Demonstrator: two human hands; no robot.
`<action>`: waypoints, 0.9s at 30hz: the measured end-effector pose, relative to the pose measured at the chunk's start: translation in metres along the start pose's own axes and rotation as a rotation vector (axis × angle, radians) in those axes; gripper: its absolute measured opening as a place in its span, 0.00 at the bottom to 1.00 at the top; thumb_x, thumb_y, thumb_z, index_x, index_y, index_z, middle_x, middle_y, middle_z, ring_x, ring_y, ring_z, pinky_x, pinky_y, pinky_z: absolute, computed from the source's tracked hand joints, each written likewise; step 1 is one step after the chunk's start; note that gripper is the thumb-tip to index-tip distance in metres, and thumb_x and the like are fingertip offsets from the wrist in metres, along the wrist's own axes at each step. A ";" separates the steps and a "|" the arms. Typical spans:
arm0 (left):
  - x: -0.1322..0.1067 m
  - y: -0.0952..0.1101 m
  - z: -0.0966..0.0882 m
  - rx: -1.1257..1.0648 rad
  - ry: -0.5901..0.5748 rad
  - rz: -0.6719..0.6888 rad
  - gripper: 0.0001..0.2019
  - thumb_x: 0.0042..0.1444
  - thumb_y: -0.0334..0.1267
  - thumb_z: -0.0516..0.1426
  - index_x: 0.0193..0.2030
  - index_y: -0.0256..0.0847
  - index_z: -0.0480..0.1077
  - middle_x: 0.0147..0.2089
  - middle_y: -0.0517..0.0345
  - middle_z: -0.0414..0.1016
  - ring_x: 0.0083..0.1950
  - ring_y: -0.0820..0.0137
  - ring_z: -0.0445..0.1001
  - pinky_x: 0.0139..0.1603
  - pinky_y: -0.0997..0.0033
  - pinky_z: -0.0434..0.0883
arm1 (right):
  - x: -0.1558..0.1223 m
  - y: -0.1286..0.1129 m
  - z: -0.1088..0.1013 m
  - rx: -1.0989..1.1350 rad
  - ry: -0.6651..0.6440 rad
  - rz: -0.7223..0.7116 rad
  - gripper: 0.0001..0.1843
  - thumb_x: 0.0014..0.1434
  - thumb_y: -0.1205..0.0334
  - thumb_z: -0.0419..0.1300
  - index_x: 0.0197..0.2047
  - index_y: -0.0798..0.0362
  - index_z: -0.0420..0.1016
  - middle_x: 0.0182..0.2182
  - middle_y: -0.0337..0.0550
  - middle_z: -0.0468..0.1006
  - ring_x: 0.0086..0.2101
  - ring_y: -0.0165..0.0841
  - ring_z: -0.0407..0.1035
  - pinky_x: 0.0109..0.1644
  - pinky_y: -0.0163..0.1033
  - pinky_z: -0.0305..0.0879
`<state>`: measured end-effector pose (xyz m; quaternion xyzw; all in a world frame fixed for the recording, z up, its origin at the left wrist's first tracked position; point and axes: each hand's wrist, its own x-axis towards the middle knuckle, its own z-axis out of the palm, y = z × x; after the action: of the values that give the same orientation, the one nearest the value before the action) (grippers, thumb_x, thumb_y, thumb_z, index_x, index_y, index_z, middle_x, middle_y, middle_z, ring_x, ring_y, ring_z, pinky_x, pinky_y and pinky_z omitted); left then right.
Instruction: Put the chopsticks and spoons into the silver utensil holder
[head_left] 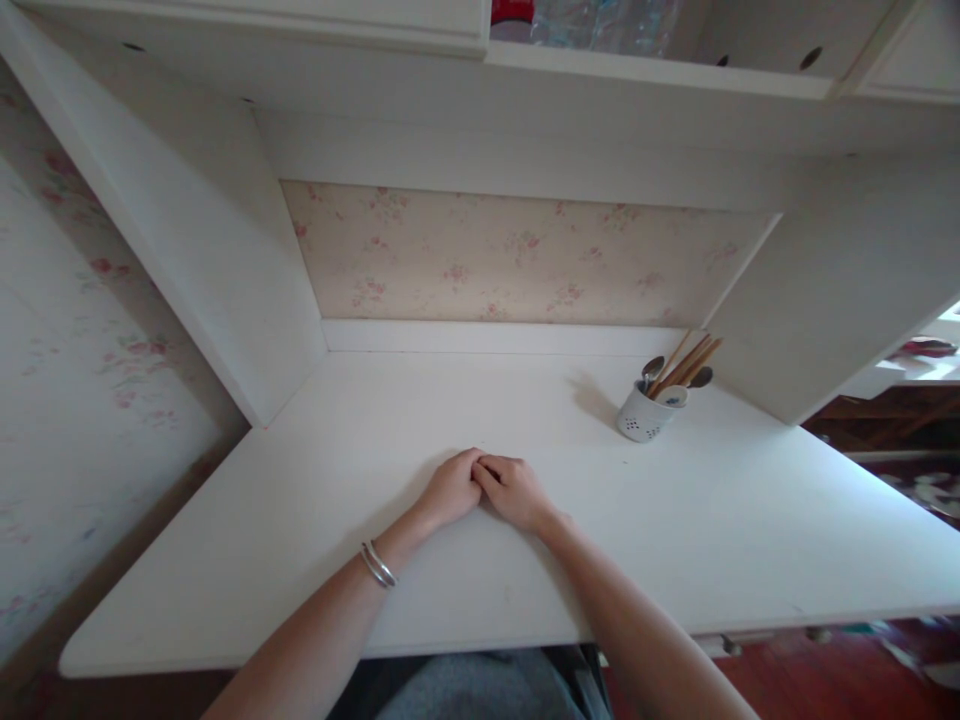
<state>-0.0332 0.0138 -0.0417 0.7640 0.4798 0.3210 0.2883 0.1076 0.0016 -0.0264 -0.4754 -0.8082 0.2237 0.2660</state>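
Observation:
My left hand (pixel 452 486) and my right hand (pixel 517 492) rest together on the white desk (pixel 450 400), touching at the fingers and thumbs. Both are closed with the fingers curled in, and no object shows in either. Two silver bangles (pixel 378 565) circle my left wrist. To the right and farther back stands a white holder (pixel 639 416) with small holes, the nearest object to my right hand. In it lean several wooden chopsticks (pixel 688 364), a dark metal spoon (pixel 652 367) and a white ceramic spoon (pixel 673 397).
Side panels (pixel 187 220) enclose the desk left and right, with floral wallpaper (pixel 487 260) behind. Overhead is a cabinet (pixel 300 20) whose open section holds clear plastic bottles (pixel 600 25). A drawer knob (pixel 730 646) shows under the front edge at the right.

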 end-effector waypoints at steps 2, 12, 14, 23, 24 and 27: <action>-0.002 0.001 0.002 0.023 -0.008 -0.004 0.17 0.43 0.22 0.48 0.38 0.39 0.69 0.39 0.55 0.76 0.41 0.69 0.72 0.43 0.72 0.67 | -0.002 0.001 0.000 -0.010 -0.004 -0.008 0.18 0.65 0.58 0.46 0.32 0.51 0.73 0.32 0.41 0.79 0.32 0.30 0.70 0.37 0.32 0.58; -0.002 0.002 0.001 0.042 -0.010 0.005 0.16 0.44 0.21 0.48 0.38 0.38 0.69 0.39 0.54 0.75 0.41 0.69 0.72 0.44 0.72 0.66 | -0.001 0.002 -0.001 -0.058 -0.010 -0.020 0.18 0.65 0.58 0.45 0.32 0.51 0.73 0.33 0.41 0.78 0.33 0.29 0.69 0.38 0.32 0.57; -0.002 0.003 0.001 0.041 -0.009 0.004 0.17 0.44 0.21 0.48 0.38 0.38 0.69 0.39 0.54 0.75 0.41 0.69 0.72 0.44 0.71 0.67 | -0.001 0.002 -0.001 -0.058 -0.013 -0.020 0.18 0.65 0.58 0.45 0.32 0.51 0.73 0.33 0.41 0.78 0.33 0.29 0.69 0.39 0.32 0.57; -0.003 0.006 -0.001 0.043 -0.010 0.005 0.17 0.44 0.22 0.48 0.39 0.38 0.69 0.40 0.53 0.76 0.42 0.68 0.72 0.45 0.70 0.67 | -0.002 -0.001 -0.004 -0.092 -0.025 -0.021 0.18 0.66 0.58 0.45 0.33 0.51 0.73 0.33 0.41 0.78 0.33 0.29 0.70 0.38 0.32 0.57; -0.003 0.006 -0.001 0.044 -0.009 0.005 0.17 0.44 0.22 0.48 0.39 0.38 0.69 0.40 0.53 0.76 0.42 0.68 0.72 0.45 0.70 0.67 | -0.002 -0.002 -0.004 -0.095 -0.028 -0.015 0.18 0.66 0.58 0.45 0.33 0.51 0.73 0.34 0.41 0.78 0.34 0.30 0.70 0.39 0.32 0.57; -0.003 0.005 -0.001 0.053 -0.013 0.000 0.17 0.43 0.21 0.48 0.38 0.38 0.69 0.39 0.54 0.75 0.42 0.69 0.72 0.45 0.70 0.67 | -0.001 -0.003 -0.005 -0.101 -0.038 0.006 0.18 0.66 0.58 0.45 0.34 0.51 0.73 0.34 0.41 0.79 0.34 0.30 0.70 0.39 0.32 0.57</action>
<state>-0.0319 0.0093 -0.0380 0.7735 0.4863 0.3030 0.2710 0.1094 -0.0005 -0.0211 -0.4862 -0.8221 0.1924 0.2253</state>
